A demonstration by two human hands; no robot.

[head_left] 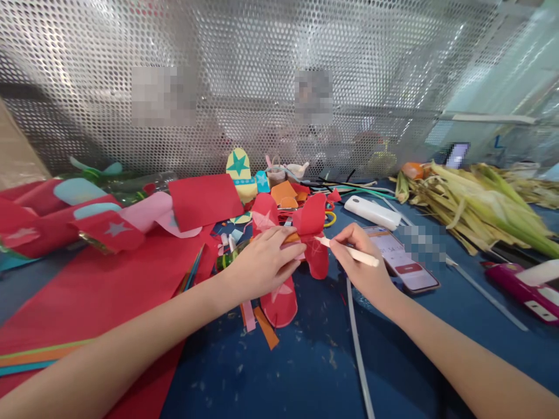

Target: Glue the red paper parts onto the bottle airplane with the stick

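Note:
My right hand (362, 262) is closed round a white marker pen (356, 255). Its tip touches a rounded flap of a red paper craft (279, 302), where a pale star outline shows. Other flaps of this craft carry pale stars too. Across the middle of the craft lies my left hand (271, 253), its fingers bent over and gripping it, so the part beneath is hidden. An orange strip (266, 329) of paper lies by the lower flap.
Red sheets (109, 297) and red star-marked paper pieces fill the left. At right are a phone (406, 262), a white power bank (371, 212), corn husks (471, 203) and a purple glue gun (522, 285). A perforated metal panel (244, 52) stands behind.

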